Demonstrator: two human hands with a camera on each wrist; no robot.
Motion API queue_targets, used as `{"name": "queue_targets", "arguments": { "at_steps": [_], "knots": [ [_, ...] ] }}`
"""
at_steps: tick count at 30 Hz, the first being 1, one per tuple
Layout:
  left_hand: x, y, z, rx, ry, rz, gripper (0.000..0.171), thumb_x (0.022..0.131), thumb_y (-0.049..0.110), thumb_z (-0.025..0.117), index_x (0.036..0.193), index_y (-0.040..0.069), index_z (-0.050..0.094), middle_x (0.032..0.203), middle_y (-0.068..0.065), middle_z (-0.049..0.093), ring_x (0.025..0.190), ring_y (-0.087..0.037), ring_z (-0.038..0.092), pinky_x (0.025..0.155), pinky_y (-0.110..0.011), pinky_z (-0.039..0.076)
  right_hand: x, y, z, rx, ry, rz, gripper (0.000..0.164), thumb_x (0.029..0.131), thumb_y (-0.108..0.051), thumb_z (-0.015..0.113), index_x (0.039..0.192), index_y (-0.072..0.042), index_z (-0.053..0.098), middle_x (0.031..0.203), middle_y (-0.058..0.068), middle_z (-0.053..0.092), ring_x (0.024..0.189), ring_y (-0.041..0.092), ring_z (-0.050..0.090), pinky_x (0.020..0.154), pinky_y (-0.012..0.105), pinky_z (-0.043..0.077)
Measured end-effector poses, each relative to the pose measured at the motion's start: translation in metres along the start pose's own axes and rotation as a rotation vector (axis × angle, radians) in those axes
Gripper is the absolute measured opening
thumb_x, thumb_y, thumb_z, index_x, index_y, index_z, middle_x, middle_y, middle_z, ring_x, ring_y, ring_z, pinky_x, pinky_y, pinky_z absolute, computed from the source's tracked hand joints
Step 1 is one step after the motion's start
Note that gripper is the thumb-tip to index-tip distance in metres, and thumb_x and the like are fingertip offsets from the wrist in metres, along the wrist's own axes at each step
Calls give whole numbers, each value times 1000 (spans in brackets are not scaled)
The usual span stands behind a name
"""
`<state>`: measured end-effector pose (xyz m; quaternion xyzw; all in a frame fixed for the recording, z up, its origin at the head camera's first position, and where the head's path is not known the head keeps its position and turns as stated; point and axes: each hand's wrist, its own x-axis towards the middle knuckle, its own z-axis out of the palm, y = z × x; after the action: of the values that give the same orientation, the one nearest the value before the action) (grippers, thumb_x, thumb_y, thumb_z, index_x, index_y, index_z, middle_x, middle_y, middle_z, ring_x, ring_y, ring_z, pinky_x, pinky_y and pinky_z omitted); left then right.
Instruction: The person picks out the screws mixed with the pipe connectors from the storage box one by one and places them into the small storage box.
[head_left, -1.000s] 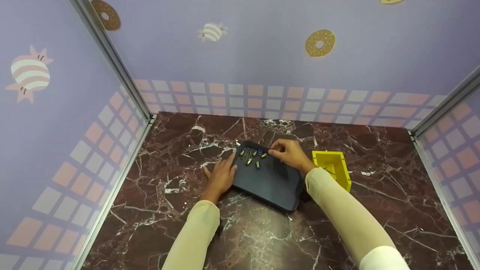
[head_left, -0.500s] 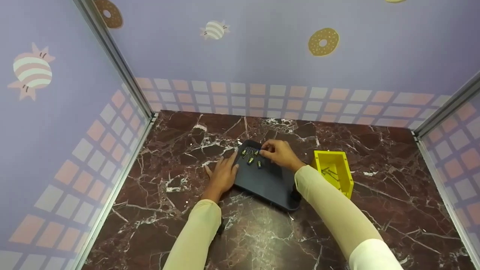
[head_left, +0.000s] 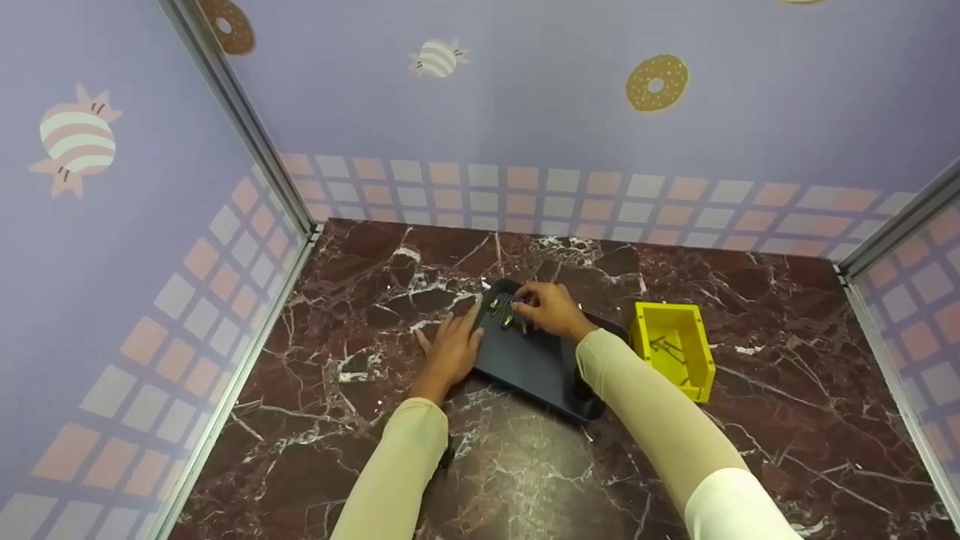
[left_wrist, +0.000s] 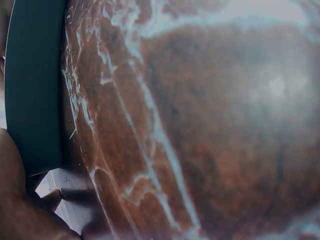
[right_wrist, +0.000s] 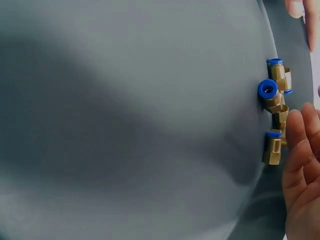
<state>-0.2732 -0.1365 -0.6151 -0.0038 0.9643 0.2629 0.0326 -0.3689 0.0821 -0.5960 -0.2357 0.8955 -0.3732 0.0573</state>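
The dark tray (head_left: 529, 367) lies angled on the marbled surface, with several brass push-fit fittings (right_wrist: 273, 150) with blue collars grouped at its far left end. Thin screws (head_left: 503, 304) lie among them. My left hand (head_left: 451, 349) rests along the tray's left edge with fingers extended; the left wrist view catches part of this hand (left_wrist: 22, 200) beside the tray's outer wall (left_wrist: 35, 85). Over the fittings, my right hand (head_left: 551, 309) has its thumb and fingers bent, a blue collar showing at the fingertips. I cannot tell whether it pinches anything.
To the right of the tray stands a yellow bin (head_left: 703, 337) with several screws (head_left: 667, 349) inside. Patterned wall panels (head_left: 480, 112) enclose the back and both sides. My right forearm (head_left: 652, 420) crosses the tray's right end.
My right hand has moved left over the fittings, covering some that showed before. The left hand stays at the tray's edge. More of the yellow bin's inside shows as the right forearm shifts.
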Motion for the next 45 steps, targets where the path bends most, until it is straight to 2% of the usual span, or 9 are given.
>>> {"name": "queue_targets", "arguments": {
  "at_steps": [8,11,15,20,25,28,32,38,45],
  "knots": [
    [0,2,2,8,5,10,55,109,44,42,162,41,25,157,4,49,156,-27,28,116,-80,-3,2,-5,7,-71,-33,78,42,99,-34,68,134,-10,67,77,1,74,52,10,65,53,30,56],
    [0,3,1,17,-3,8,55,109,44,41,162,42,24,157,3,49,156,-27,27,116,-80,-3,3,-7,11,-113,-25,94,44,99,-34,68,136,-10,66,81,2,76,56,11,67,60,35,59],
    [1,3,1,26,-9,6,55,109,45,40,162,42,24,157,3,49,156,-26,27,116,-80,-2,4,-8,15,-176,16,119,39,98,-34,69,130,-12,70,82,2,77,61,11,68,70,41,60],
    [2,3,2,26,-1,7,55,109,46,41,162,42,25,157,3,49,156,-27,28,116,-79,-2,5,-6,19,-201,62,128,36,96,-32,71,123,-9,74,74,1,75,60,13,69,71,42,61],
    [2,3,2,32,8,6,54,109,46,41,161,43,26,156,4,50,155,-26,29,116,-79,-2,7,-6,22,-224,95,134,36,93,-34,74,121,-10,76,90,7,80,75,21,75,79,46,61],
    [1,2,2,31,14,10,54,109,45,41,161,43,26,155,4,51,155,-26,30,116,-80,-2,8,-8,24,-215,103,161,34,92,-34,75,118,-11,78,94,8,80,78,23,75,83,47,61],
    [1,2,2,29,18,11,54,109,45,41,161,43,26,155,4,51,155,-26,30,116,-80,-2,8,-11,27,-197,114,203,25,91,-34,77,106,-14,81,89,5,79,73,21,73,79,46,61],
    [1,1,2,29,5,4,54,109,45,41,161,44,25,156,4,50,156,-26,28,117,-79,-3,8,-16,29,-187,120,218,10,88,-26,78,91,-18,83,83,0,78,68,17,70,73,43,60],
    [-1,0,0,21,-2,2,55,109,44,41,162,43,25,157,4,49,156,-27,28,116,-80,-3,7,-15,30,-175,99,212,11,87,-19,75,79,-19,82,71,-3,75,59,13,67,65,38,59]
  ]
}}
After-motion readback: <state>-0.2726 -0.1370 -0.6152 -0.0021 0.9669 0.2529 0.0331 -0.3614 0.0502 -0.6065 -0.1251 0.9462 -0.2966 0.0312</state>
